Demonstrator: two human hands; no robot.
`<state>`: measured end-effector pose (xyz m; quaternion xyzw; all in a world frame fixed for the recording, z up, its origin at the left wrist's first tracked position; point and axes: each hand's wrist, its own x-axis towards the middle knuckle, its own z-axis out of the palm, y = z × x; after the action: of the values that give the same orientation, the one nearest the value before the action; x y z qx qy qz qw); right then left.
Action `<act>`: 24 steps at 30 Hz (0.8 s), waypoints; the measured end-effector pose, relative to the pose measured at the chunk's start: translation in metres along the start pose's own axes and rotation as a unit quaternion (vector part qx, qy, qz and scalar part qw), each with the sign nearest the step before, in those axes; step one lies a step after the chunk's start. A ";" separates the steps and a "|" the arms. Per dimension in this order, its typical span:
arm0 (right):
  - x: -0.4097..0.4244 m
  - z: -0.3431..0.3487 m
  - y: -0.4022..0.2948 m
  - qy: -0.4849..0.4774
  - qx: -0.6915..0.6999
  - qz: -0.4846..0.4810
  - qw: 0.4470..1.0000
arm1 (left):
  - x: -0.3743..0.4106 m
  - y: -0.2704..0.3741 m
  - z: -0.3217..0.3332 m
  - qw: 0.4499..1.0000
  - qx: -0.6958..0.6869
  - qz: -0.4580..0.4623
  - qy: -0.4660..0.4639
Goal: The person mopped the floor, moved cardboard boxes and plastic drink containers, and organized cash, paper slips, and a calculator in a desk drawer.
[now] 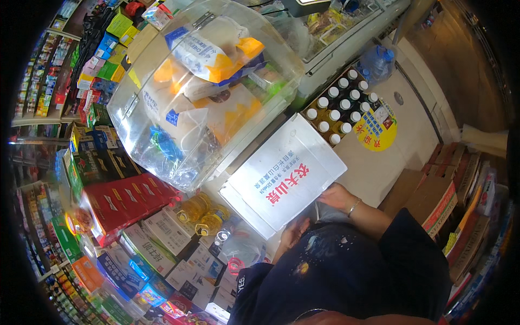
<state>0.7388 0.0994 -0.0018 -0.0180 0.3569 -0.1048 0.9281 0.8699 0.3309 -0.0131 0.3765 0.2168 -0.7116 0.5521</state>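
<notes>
A white cardboard carton (284, 174) bearing red and blue print lies in front of me, beside a clear-lidded display case. My right hand (335, 199) is at the carton's near right edge; its fingertips are hidden at the carton. Lower down, my left hand (294, 231) is close to the near edge, palm partly showing with the fingers curled, and whether it grips the carton is unclear. Past the carton's far right end stand several white-capped bottles (339, 103), packed together in a carton on the floor.
The clear lidded case (260, 101) holds bags. Oil bottles (195, 207), stacked cartons (166, 231) and a red beer carton (126, 199) are at lower left. Brown cartons (436, 195) stand at right. A yellow floor sticker (375, 128) and a large water bottle (378, 61) lie beyond the bottles.
</notes>
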 end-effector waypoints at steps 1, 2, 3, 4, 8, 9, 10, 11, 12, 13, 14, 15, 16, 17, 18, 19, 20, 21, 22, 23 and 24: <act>-0.006 -0.012 -0.001 0.008 0.015 0.035 0.999 | 0.001 -0.001 -0.002 1.000 -0.005 -0.001 0.005; -0.003 -0.026 0.001 -0.028 0.026 0.047 0.998 | 0.000 -0.001 -0.005 1.000 -0.010 0.002 0.013; -0.001 -0.030 0.000 0.013 0.014 0.050 0.999 | 0.005 0.003 -0.008 1.000 -0.014 0.004 0.018; 0.001 -0.033 -0.001 0.054 0.001 0.053 0.997 | 0.005 0.002 -0.011 1.000 -0.016 0.006 0.026; 0.023 -0.037 0.000 0.112 -0.018 0.014 0.993 | 0.005 0.000 -0.019 0.999 -0.024 0.004 0.047; 0.034 -0.040 0.003 0.113 -0.012 0.000 0.993 | 0.005 0.001 -0.019 0.998 -0.023 0.004 0.052; 0.043 -0.044 0.003 0.100 0.002 -0.006 0.995 | 0.006 0.002 -0.019 0.998 -0.021 0.005 0.056; 0.047 -0.048 0.003 0.111 -0.004 -0.017 0.994 | 0.005 0.002 -0.018 0.998 -0.021 0.004 0.059; 0.049 -0.042 0.003 0.122 -0.009 -0.028 0.992 | 0.004 -0.001 -0.018 0.998 -0.019 0.005 0.062; 0.051 -0.036 0.003 0.134 -0.013 -0.040 0.990 | 0.003 0.000 -0.020 0.998 -0.019 0.004 0.068; 0.054 -0.030 0.001 0.136 -0.033 -0.035 0.990 | 0.006 0.003 -0.022 0.997 -0.019 0.010 0.071; 0.055 -0.032 -0.003 0.143 -0.052 -0.034 0.988 | 0.008 0.003 -0.021 0.997 -0.018 0.010 0.071; 0.056 -0.034 -0.005 0.150 -0.072 -0.033 0.986 | 0.009 0.004 -0.021 0.997 -0.017 0.010 0.073; 0.060 -0.034 -0.005 0.151 -0.075 -0.047 0.984 | 0.008 0.005 -0.021 0.997 -0.013 0.011 0.074; 0.065 -0.034 -0.001 0.152 -0.076 -0.060 0.984 | 0.008 0.007 -0.021 0.997 -0.010 0.009 0.077; 0.068 -0.035 0.001 0.153 -0.077 -0.074 0.982 | 0.010 0.009 -0.021 0.997 -0.004 0.009 0.078; 0.068 -0.037 0.001 0.153 -0.094 -0.108 0.978 | 0.012 0.011 -0.020 0.997 0.001 0.008 0.076; 0.071 -0.046 0.002 0.178 -0.177 -0.124 0.960 | 0.012 0.013 -0.019 0.997 0.008 0.010 0.077; 0.077 -0.055 0.005 0.202 -0.260 -0.137 0.934 | 0.012 0.014 -0.018 0.997 0.012 0.011 0.078; 0.080 -0.065 0.009 0.194 -0.289 -0.153 0.925 | 0.011 0.014 -0.016 0.997 0.014 0.013 0.079; 0.085 -0.072 0.014 0.184 -0.317 -0.166 0.915 | 0.011 0.012 -0.016 0.997 0.014 0.017 0.080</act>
<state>0.7549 0.0985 -0.1133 -0.3508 0.5278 -0.1398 0.7608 0.8851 0.3319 -0.0303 0.4438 0.2442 -0.6726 0.5394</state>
